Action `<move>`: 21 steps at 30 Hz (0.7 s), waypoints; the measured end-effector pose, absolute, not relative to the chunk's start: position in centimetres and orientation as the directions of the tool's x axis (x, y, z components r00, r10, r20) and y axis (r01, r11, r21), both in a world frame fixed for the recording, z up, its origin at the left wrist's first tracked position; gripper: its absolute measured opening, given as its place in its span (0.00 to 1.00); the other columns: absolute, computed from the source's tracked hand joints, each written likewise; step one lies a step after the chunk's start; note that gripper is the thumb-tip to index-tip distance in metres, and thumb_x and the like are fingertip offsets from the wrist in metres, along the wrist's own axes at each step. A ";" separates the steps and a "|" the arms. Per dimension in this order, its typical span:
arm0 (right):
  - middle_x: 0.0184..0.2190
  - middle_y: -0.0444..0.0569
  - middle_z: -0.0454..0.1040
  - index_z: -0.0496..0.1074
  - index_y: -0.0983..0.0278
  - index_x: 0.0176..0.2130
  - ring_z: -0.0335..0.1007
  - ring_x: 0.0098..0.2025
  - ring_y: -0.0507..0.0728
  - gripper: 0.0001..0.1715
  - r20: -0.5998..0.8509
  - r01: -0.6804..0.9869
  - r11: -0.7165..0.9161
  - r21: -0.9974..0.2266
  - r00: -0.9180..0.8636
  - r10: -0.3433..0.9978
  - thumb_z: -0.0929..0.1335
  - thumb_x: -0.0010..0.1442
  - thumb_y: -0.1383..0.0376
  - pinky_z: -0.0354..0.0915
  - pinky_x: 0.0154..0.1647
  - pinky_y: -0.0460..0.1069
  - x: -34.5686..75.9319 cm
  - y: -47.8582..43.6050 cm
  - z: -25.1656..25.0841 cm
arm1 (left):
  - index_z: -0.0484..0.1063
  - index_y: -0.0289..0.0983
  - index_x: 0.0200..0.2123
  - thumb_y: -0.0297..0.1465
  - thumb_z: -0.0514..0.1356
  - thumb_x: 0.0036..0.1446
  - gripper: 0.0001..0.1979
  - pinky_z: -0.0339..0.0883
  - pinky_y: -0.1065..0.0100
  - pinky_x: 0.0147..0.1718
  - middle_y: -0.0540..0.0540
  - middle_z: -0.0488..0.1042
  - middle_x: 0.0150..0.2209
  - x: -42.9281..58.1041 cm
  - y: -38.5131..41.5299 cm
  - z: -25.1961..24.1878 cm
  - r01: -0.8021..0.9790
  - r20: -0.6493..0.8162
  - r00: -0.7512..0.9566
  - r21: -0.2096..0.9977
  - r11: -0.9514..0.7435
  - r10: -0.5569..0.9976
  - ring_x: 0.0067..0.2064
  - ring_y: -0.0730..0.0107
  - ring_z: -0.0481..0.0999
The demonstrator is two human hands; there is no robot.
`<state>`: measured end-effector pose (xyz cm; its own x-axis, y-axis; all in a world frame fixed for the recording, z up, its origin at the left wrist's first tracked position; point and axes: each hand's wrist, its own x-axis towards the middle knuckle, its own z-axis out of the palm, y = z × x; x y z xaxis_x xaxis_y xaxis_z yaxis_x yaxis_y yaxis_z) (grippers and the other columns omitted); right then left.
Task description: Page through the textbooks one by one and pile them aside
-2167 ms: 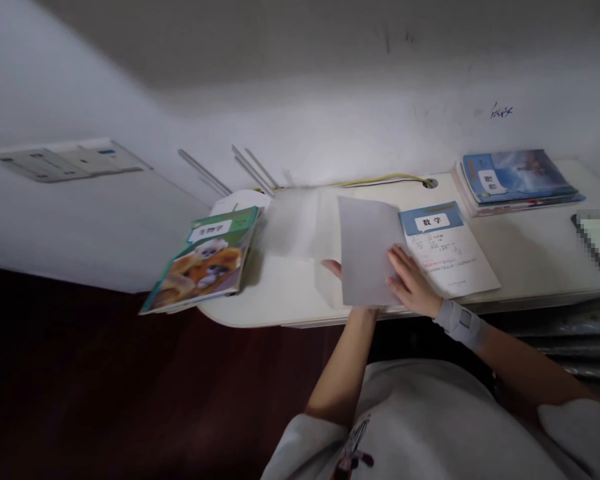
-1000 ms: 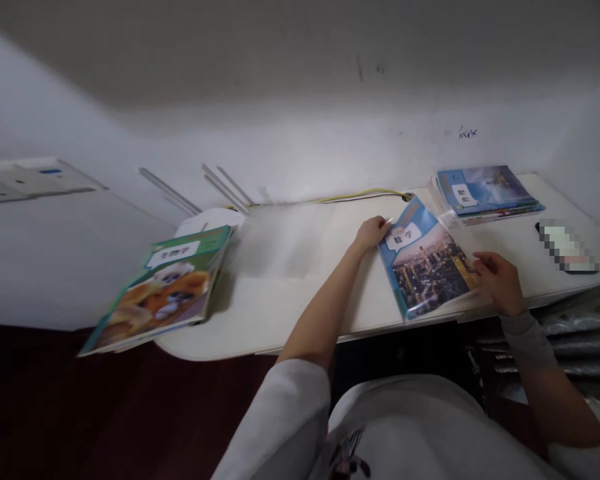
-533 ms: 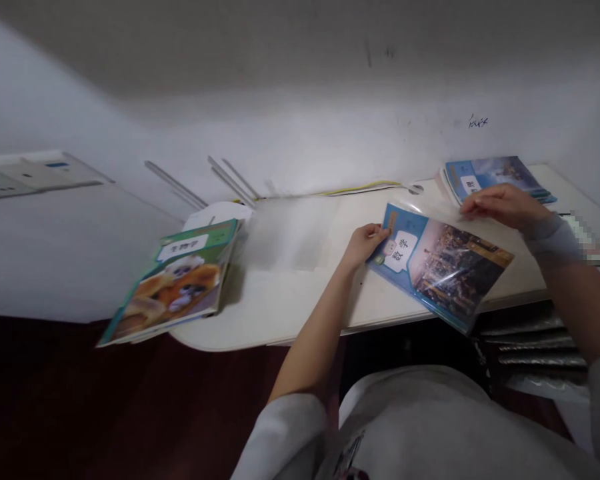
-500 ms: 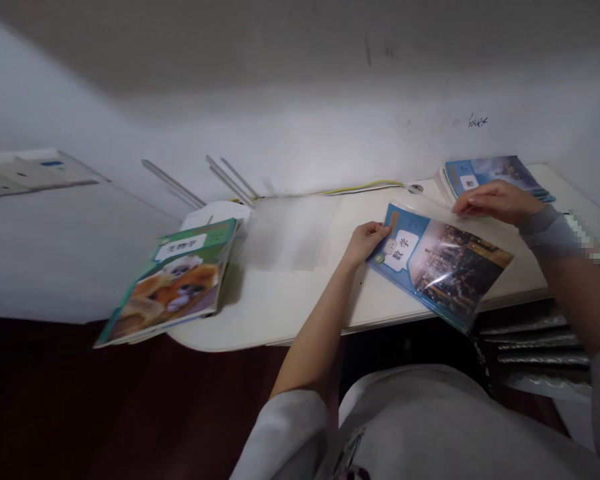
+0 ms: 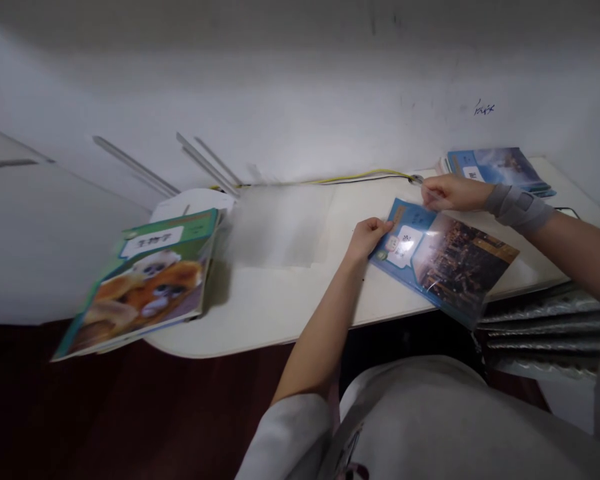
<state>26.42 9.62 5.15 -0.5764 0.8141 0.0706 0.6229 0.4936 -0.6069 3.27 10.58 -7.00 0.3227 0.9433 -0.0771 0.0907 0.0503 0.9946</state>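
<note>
A blue textbook (image 5: 445,257) with a city photo on its front is in a clear plastic book cover (image 5: 475,307), whose glossy film reaches past the book's lower right edge. My left hand (image 5: 369,239) grips the book's left end, thumb on top. Above the book's upper edge, my right hand (image 5: 447,192) is closed in a pinch on a see-through edge of the cover. A grey band wraps the right wrist. The book lies tilted over the front part of the white table (image 5: 280,300).
On the left a pile of books with a green biology textbook (image 5: 150,280) overhangs the table's rounded end. Clear plastic sheets (image 5: 275,227) lie beside it. Another stack of blue books (image 5: 505,170) stands back right. A yellow cable (image 5: 350,177) runs along the wall.
My right hand has moved left along the book's upper edge, and its fingers have closed into a tighter pinch. The left hand keeps its grip on the book. The view has shifted slightly right.
</note>
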 end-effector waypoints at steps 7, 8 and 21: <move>0.21 0.39 0.68 0.68 0.62 0.26 0.62 0.24 0.48 0.10 -0.005 0.525 0.370 -0.766 -0.581 0.814 0.71 0.51 0.59 0.58 0.28 0.45 26.7 9.8 4.8 | 0.61 0.38 0.20 0.49 0.65 0.40 0.23 0.45 0.74 0.18 0.58 0.55 0.14 3.2 10.4 -6.9 0.084 -0.093 0.339 0.994 0.068 0.936 0.18 0.80 0.53; 0.21 0.39 0.68 0.68 0.62 0.26 0.62 0.24 0.48 0.11 -0.012 0.517 0.355 -0.779 -0.578 0.816 0.71 0.51 0.59 0.58 0.28 0.46 26.7 9.7 4.8 | 0.62 0.38 0.20 0.49 0.65 0.40 0.23 0.45 0.74 0.18 0.58 0.56 0.14 3.2 10.4 -6.9 0.084 -0.095 0.343 0.994 0.070 0.935 0.18 0.80 0.53; 0.21 0.39 0.65 0.66 0.63 0.26 0.57 0.25 0.49 0.12 0.087 0.655 0.576 -0.489 -0.620 0.780 0.66 0.55 0.58 0.51 0.29 0.46 25.6 8.9 4.6 | 0.61 0.37 0.20 0.48 0.66 0.42 0.23 0.43 0.73 0.17 0.58 0.55 0.13 3.2 10.4 -6.9 0.071 -0.101 0.347 0.994 0.081 0.932 0.16 0.81 0.53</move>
